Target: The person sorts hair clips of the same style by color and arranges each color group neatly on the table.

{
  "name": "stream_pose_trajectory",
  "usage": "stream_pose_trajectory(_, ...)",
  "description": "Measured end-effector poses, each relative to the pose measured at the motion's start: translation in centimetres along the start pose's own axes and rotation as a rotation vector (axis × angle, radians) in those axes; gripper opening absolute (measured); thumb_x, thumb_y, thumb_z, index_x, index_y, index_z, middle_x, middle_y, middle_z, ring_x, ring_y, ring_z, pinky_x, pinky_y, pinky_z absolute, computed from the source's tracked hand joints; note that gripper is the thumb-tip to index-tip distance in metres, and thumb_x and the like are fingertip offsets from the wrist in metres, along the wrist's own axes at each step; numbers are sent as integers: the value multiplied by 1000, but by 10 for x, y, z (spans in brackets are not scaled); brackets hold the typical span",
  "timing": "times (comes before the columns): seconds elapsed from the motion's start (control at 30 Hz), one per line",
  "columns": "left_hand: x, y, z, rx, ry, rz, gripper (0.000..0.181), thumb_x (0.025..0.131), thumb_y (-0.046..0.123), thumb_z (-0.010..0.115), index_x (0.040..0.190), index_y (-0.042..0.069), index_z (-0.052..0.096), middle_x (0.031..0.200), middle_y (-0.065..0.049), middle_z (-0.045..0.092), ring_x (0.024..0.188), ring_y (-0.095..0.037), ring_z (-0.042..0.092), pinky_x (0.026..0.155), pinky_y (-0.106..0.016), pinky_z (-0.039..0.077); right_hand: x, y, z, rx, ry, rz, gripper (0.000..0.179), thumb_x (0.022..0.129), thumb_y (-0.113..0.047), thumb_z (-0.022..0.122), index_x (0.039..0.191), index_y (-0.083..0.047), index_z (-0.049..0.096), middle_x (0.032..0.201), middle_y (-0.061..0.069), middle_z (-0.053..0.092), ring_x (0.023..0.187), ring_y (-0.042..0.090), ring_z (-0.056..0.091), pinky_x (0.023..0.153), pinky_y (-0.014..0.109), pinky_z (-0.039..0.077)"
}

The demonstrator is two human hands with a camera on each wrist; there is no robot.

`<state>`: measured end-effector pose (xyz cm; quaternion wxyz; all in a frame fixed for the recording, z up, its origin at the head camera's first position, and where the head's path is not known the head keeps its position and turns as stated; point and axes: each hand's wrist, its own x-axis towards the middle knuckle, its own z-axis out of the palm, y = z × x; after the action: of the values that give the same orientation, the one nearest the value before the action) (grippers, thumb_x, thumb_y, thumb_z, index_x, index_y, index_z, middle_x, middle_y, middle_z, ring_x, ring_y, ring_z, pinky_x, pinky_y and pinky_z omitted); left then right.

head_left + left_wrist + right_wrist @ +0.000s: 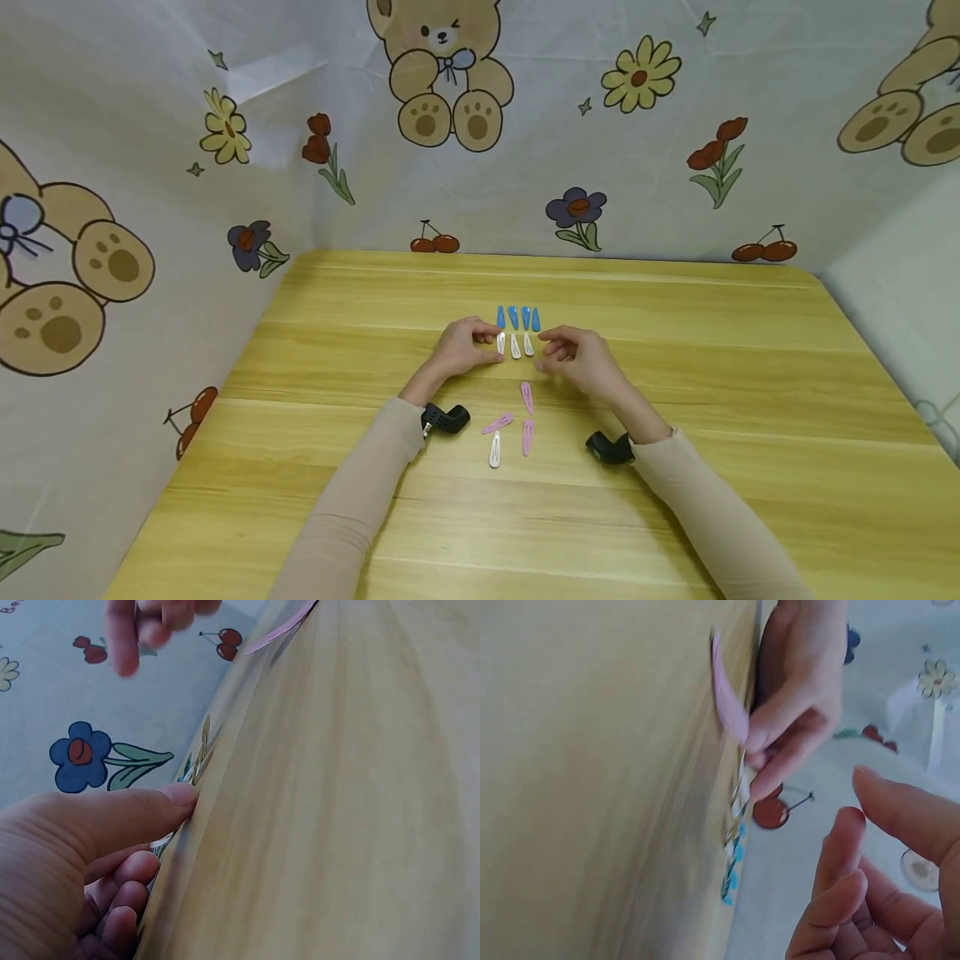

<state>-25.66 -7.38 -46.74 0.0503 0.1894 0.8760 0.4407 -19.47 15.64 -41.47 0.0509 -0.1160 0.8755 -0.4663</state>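
Observation:
My left hand (462, 347) holds a white snap hair clip (501, 344) between thumb and index finger, at its two ends, low over the table. Two more white hair clips (522, 345) lie just right of it in the same row. Directly behind stands a row of several blue hair clips (513, 318). To the right of the white row hovers my right hand (579, 360), thumb and fingers parted with nothing between them. Both hands also show in the right wrist view, where the right fingers (838, 847) are loosely bent and raised off the wood.
Three pink hair clips (527, 398) are scattered nearer to me, between the forearms. Beside them lies a loose white clip (495, 450). The wooden table (712, 375) meets a printed cloth (525, 175) at its back and left edges. Each wrist wears a black camera (611, 448).

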Motion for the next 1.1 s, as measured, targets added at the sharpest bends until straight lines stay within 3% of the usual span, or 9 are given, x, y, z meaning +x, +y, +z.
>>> stream_pose_trajectory(0.27, 0, 1, 0, 4, -3, -4, 45, 75, 18, 86, 116, 8, 73, 91, -3, 64, 86, -16, 57, 80, -27, 48, -56, -16, 17, 114, -57, -90, 39, 78, 0, 79, 114, 8, 65, 90, 16, 67, 72, 9, 61, 62, 19, 51)
stream_pose_trajectory(0.43, 1, 0, 1, 3, -4, -1, 46, 75, 19, 86, 117, 8, 72, 91, -4, 64, 86, -16, 58, 81, -28, 49, -78, -24, 36, 128, -101, -90, 42, 75, -3, 82, 112, 7, 66, 89, 11, 67, 70, 4, 59, 59, 20, 50)
stream_pose_trajectory(0.77, 1, -2, 1, -20, -5, -5, 46, 74, 19, 86, 117, 8, 73, 89, -3, 63, 85, -16, 56, 80, -27, 48, -83, -19, 67, 45, -103, -185, 40, 71, -8, 87, 105, 2, 68, 85, 8, 67, 66, 3, 58, 57, 20, 51)
stream_pose_trajectory(1.1, 0, 0, 0, -15, 3, 7, 45, 74, 19, 86, 115, 7, 73, 89, -4, 63, 84, -16, 56, 78, -26, 47, -82, -11, 80, -63, -52, -284, 39, 69, -10, 88, 102, -2, 69, 87, 6, 64, 64, 8, 60, 58, 17, 48)
